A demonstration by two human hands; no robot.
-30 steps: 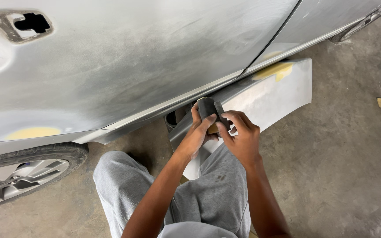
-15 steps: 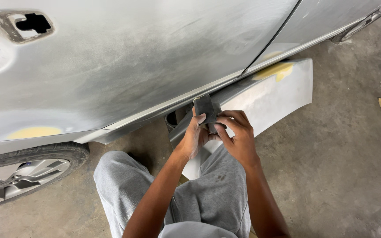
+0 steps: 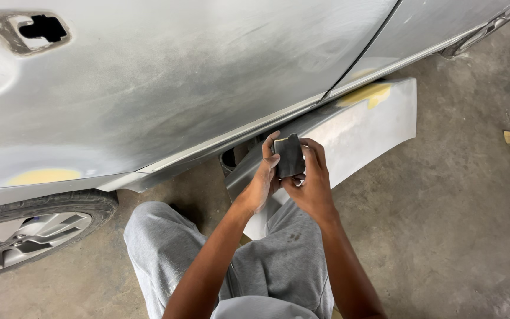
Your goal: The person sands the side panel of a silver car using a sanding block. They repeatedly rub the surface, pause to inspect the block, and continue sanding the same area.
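Dark sanding block (image 3: 289, 155) at frame centre, pinched between left hand (image 3: 261, 180) and right hand (image 3: 313, 186), both closed on it, above loose grey panel (image 3: 361, 127), sanded car door (image 3: 166, 77) filling upper left

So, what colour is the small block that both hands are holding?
The sanding block is dark grey, almost black; the head view shows it.
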